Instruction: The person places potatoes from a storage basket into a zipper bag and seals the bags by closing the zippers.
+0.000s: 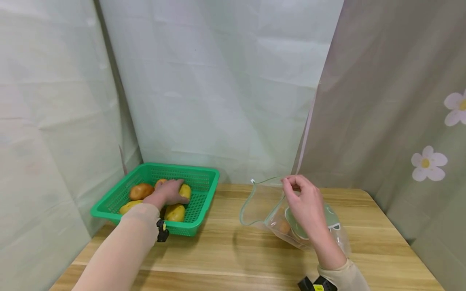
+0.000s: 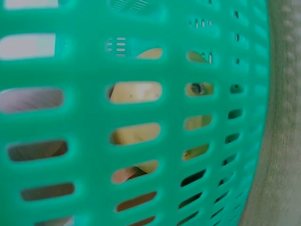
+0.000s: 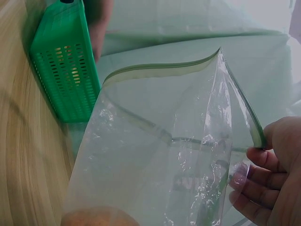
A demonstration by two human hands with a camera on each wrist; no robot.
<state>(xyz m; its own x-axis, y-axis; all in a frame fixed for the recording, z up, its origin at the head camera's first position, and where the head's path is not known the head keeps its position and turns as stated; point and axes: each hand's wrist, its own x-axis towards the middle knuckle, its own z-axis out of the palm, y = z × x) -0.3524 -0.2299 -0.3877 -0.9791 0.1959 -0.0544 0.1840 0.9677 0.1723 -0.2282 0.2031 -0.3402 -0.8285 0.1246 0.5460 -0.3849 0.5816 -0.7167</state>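
Inside the green basket [image 1: 204, 190], a potato [image 1: 185, 190] is best cupped firmly by the left hand [image 1: 170, 193], fingers curled over it, while the zip bag's [image 1: 260, 202] rim is kept pinched wide by the right hand [image 1: 307, 204].

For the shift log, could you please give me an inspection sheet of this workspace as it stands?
Surface: wooden table, bare in the middle.
Job's things: green basket at the left holding several potatoes; clear zip bag at the right, mouth open, one potato inside.
Clutter: nothing seen.
Grippers: left hand rests on the potatoes in the basket, whether it grips one cannot be told; right hand pinches the bag's rim, holding it open.
Cables: nothing seen; a small black device on each wrist.
Surroundings: pale cloth backdrop; flowered curtain at the right.
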